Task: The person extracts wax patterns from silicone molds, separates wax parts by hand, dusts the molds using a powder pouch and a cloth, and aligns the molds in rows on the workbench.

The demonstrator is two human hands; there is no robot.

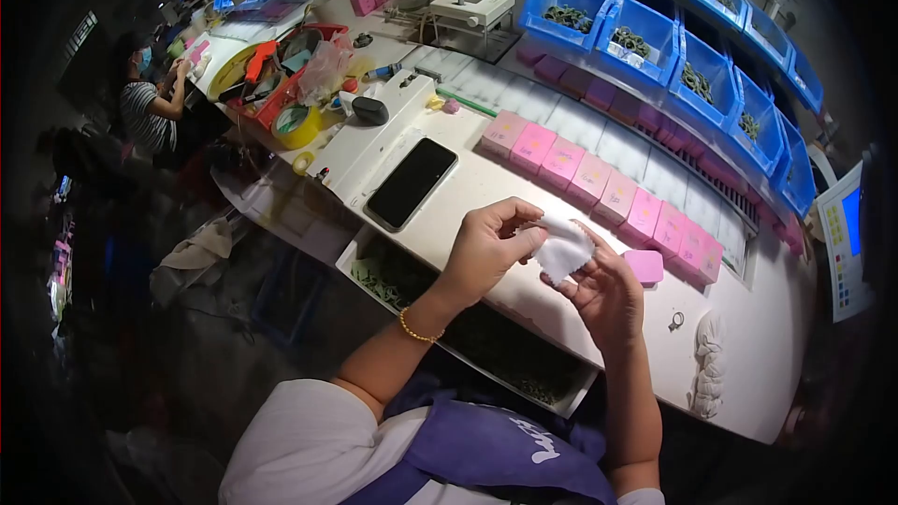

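A small white cloth with zigzag edges is held up between my two hands over the worktable. My left hand, with a gold beaded bracelet on its wrist, pinches the cloth's left side between thumb and fingers. My right hand grips it from the right, fingers curled behind it. Whether anything lies inside the cloth is hidden. Beside my right hand rests a flat pink piece. Further right are a small ring-shaped metal piece and a twisted white bundle.
A row of pink boxes lines the table's back. A black-screened phone lies to the left. Below my forearms an open drawer juts out. Blue bins hang above. A co-worker sits far left.
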